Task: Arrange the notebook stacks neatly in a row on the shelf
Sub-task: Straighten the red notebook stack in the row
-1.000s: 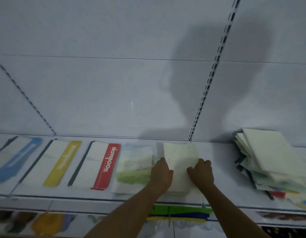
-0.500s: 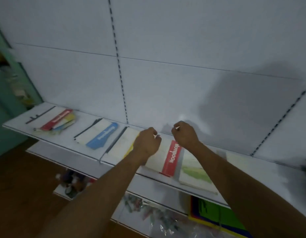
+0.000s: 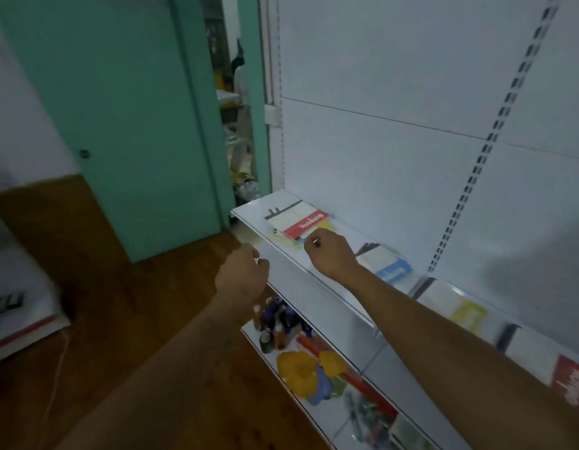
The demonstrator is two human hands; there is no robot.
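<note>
- The left hand [image 3: 241, 276] hangs in the air off the left end of the shelf [image 3: 320, 287], over the wooden floor [image 3: 145, 303]. Its fingers are curled loosely inward and it holds nothing.
- The right hand [image 3: 330, 254] is above the shelf's front part, fingers curled into a loose fist. A small pale tip shows at the fingertips; whether it pinches anything cannot be told.
- Just past the right hand, at the shelf's far left end, lies an untidy notebook stack [image 3: 301, 224]. Its top cover is white with a red band, and yellow and blue edges fan out beneath.
- Further right along the shelf, a notebook with a blue band [image 3: 387, 266] lies flat, then one with a yellow band [image 3: 457, 308], then one with a red band [image 3: 570, 381] at the frame's right edge. These three lie in a row, apart from one another.
- Both bare forearms reach in from the bottom of the frame.
- A lower shelf [image 3: 333, 417] below holds small bottles [image 3: 278, 323] and a yellow and blue packet [image 3: 309, 373].
- Behind the shelf is a white slotted back panel [image 3: 411, 108]. To the left stands a green door [image 3: 119, 125].
</note>
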